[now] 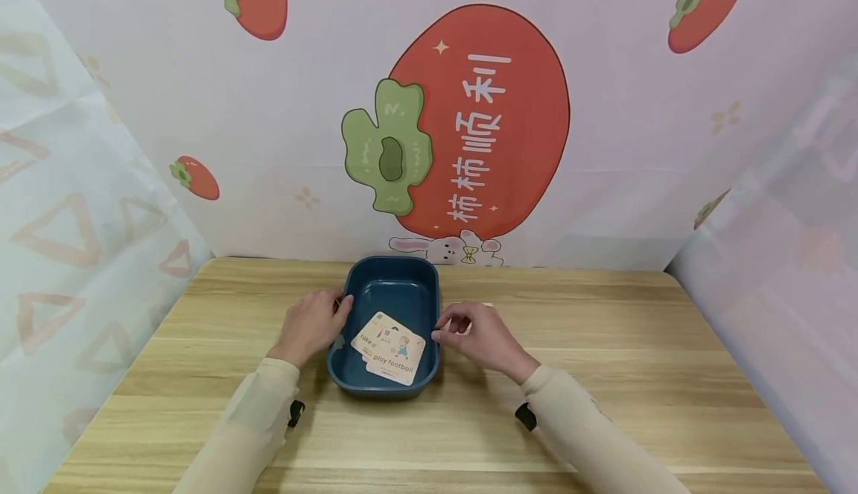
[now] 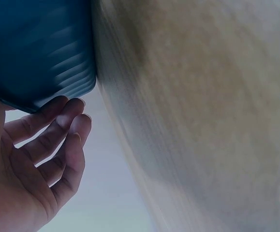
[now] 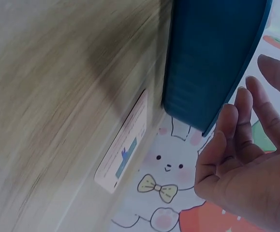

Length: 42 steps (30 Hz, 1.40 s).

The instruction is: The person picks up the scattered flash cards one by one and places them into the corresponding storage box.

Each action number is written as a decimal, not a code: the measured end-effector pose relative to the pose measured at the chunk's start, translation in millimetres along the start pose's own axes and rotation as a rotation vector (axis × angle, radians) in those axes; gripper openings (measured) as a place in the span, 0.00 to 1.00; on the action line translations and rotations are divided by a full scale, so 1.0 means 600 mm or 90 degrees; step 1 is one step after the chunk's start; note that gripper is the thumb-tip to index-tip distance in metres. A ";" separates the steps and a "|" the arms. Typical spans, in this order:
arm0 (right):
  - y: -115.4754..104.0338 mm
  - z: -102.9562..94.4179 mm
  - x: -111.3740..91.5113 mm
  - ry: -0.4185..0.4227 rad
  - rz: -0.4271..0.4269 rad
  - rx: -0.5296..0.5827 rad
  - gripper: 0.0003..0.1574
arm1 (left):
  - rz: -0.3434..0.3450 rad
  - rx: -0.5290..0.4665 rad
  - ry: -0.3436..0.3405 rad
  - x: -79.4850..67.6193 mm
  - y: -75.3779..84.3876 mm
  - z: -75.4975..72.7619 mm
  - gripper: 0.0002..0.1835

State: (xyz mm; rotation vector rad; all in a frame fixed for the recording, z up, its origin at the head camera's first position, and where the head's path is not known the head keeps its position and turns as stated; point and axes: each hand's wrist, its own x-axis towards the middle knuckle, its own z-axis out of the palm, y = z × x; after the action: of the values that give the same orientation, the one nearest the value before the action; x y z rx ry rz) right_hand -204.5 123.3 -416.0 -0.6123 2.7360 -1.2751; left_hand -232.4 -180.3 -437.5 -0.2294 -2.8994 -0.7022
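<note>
A dark blue rectangular bin (image 1: 392,268) stands on the table, with overlapping picture cards (image 1: 395,352) lying inside; the front one reads "play football". At its left rim my left hand (image 1: 313,324) pinches the wall, thumb over the edge and fingers outside; in the left wrist view the fingertips (image 2: 74,104) meet the bin's outer side. Beside the right rim is my right hand (image 1: 485,336), its fingers loosely bent and the thumb apart from them in the right wrist view. Another card (image 3: 125,145) lies on the table beside the bin, mostly hidden under the right hand in the head view.
The wooden table (image 1: 603,375) reaches back to a white cloth backdrop (image 1: 281,106) printed with persimmons and a rabbit. Patterned cloth (image 1: 67,218) hangs along the left side, and more cloth hangs on the right.
</note>
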 end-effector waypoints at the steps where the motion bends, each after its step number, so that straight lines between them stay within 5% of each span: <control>1: 0.001 -0.002 -0.001 0.001 0.005 0.003 0.04 | 0.000 0.000 0.001 0.000 0.000 0.001 0.15; 16: 0.036 -0.042 -0.009 0.034 0.034 0.007 0.16 | 0.000 0.004 -0.006 0.000 -0.003 0.002 0.15; 42: 0.115 -0.077 0.005 0.012 0.099 -0.062 0.29 | 0.001 0.013 0.005 0.002 -0.003 0.002 0.16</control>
State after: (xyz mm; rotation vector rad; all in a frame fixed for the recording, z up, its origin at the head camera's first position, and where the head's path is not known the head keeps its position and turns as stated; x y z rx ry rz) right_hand -239.9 195.6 -437.1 -0.3871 2.8099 -1.1259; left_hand -234.1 -181.5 -439.0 -0.2255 -2.8979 -0.6723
